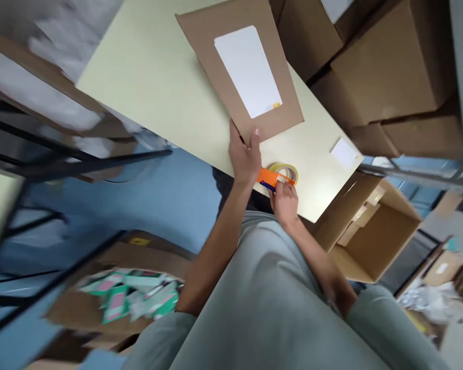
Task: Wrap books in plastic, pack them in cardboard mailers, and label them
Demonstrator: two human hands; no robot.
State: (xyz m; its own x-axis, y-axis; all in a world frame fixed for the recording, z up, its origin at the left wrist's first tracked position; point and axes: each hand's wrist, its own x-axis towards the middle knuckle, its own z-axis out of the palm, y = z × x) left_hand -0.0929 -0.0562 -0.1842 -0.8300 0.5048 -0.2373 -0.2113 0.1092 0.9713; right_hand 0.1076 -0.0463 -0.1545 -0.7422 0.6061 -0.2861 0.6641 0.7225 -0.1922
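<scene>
My left hand [246,156] grips the near corner of a flat brown cardboard box [275,56], its thumb on the top face and the fingers at the side. A large white label [249,72] covers much of that face. My right hand [285,203] is closed on an orange tape dispenser [267,178], which carries a roll of yellowish tape [290,170]. The dispenser is just below the box's near edge, close to my left wrist. Both hands are over the front edge of a pale table [170,82].
A small white label [344,152] lies on the table's right part. Large cartons [386,67] are stacked behind. An open carton [386,236] stands at right. Lower left, another carton [81,308] holds green and pink packaging [139,293], near a black metal frame [61,280].
</scene>
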